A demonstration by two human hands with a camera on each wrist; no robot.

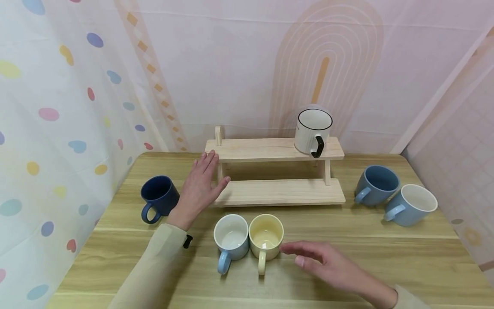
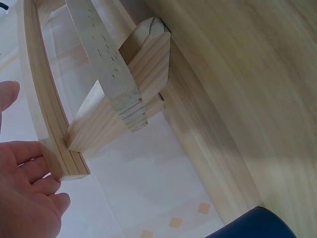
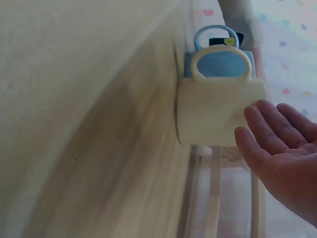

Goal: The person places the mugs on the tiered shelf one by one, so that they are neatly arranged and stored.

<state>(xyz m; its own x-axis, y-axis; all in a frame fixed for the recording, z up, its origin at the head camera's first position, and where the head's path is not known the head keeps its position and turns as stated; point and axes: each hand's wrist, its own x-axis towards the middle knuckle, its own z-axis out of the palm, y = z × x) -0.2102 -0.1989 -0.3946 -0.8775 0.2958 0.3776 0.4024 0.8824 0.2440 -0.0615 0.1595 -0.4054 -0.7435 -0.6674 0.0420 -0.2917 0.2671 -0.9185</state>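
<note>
A two-tier wooden shelf [image 1: 270, 150] stands on the table. My left hand [image 1: 198, 186] rests at the left end of its upper board, fingers extended; in the left wrist view the fingertips [image 2: 47, 186] meet the board's end. A light-blue mug with a white inside [image 1: 231, 238] and a pale yellow mug [image 1: 266, 236] stand side by side before the shelf, handles toward me. My right hand [image 1: 324, 262] is just right of the yellow mug, fingers loosely bent, holding nothing. Whether its fingertips touch the mug I cannot tell. A white mug with black rim and handle [image 1: 313, 131] stands on the upper board's right end.
A dark navy mug [image 1: 160, 195] stands left of the shelf, close to my left forearm. To the right are a grey-blue mug [image 1: 376, 186] and another light-blue mug with a white inside [image 1: 411, 206], close together. A patterned cloth [image 1: 231, 64] hangs behind the table.
</note>
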